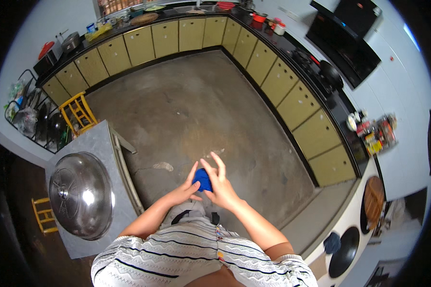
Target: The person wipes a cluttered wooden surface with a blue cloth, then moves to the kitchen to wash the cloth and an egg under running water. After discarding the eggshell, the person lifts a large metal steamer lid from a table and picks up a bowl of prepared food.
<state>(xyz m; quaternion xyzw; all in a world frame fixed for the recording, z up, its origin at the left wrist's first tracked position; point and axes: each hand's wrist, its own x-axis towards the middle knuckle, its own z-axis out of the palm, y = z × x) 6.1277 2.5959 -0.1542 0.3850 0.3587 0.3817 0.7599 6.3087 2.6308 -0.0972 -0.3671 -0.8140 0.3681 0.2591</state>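
One blue bundle (204, 180) sits between your left hand (181, 193), fingers clamped on it, and right hand (221, 190), fingers spread, grip unclear; one table (85, 139) bears one lid (79, 196), two chairs (80, 115) nearby

Wears a white knit top (177, 256) with a wavy openwork pattern, thin dark stripes and small coloured spots (220, 255) down the front. Has short, loose sleeves (294, 269), light grey bottoms (191, 207) with black patches (179, 217), and bare hands (220, 187).

Creased blue bundle (204, 180), glossy metal dome (80, 195)
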